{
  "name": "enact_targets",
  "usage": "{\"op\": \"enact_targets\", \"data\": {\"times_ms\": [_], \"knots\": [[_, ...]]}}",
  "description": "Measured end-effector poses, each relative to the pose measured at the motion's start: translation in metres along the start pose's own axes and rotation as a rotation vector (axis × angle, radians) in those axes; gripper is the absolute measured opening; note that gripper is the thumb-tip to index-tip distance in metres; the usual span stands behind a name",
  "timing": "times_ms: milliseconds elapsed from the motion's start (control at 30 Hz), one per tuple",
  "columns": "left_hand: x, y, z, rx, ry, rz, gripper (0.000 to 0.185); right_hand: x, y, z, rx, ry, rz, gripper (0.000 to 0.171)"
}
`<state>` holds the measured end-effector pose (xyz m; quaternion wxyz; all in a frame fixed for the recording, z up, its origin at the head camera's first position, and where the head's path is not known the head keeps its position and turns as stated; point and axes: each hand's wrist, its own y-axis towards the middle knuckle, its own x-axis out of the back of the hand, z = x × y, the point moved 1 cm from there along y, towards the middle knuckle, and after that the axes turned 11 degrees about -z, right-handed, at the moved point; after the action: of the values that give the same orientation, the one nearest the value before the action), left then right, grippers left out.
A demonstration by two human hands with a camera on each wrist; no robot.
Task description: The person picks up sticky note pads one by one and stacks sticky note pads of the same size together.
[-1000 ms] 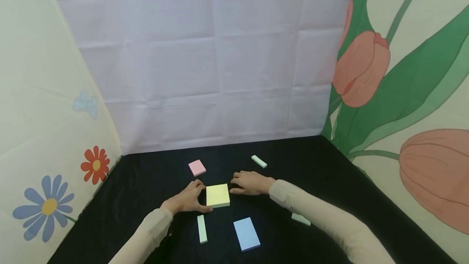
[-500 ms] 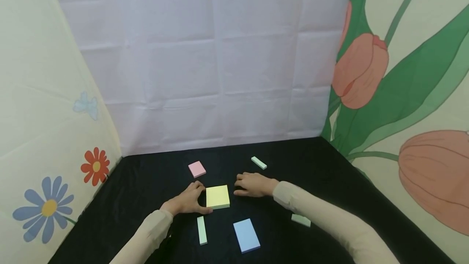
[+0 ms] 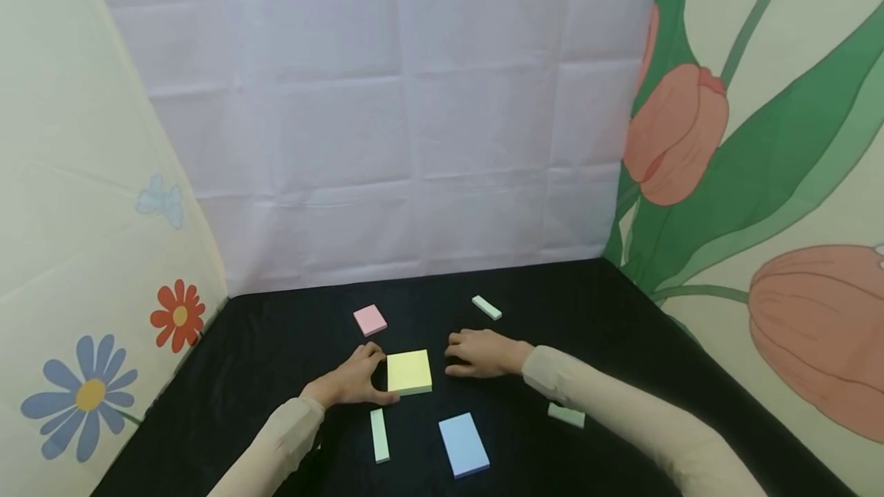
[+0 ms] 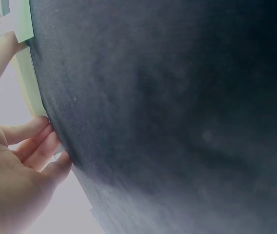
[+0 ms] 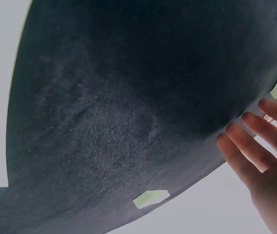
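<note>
Black cloth is bearing a square yellow sticky-note pad, which the left hand is pinching at its edge to steady it, while the right hand is resting loosely curled just beside it, holding nothing.

A pink pad, a blue pad and three green strips lie on black cloth.

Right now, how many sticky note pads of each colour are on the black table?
Yellow pad: 1
Pink pad: 1
Blue pad: 1
Green pads: 3, one at the back, one near the left hand, one by the right sleeve
Total: 6 pads
</note>
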<state>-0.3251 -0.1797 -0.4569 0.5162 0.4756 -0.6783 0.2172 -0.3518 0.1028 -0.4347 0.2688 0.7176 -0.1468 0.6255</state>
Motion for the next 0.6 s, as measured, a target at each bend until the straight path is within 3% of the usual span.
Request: {"op": "enact_targets", "data": {"times_ms": [600], "knots": [[-0.002, 0.0, 0.002, 0.016, 0.008, -0.002, 0.084, 0.011, -0.012, 0.016, 0.02, 0.008, 0.037, 0.043]]}}
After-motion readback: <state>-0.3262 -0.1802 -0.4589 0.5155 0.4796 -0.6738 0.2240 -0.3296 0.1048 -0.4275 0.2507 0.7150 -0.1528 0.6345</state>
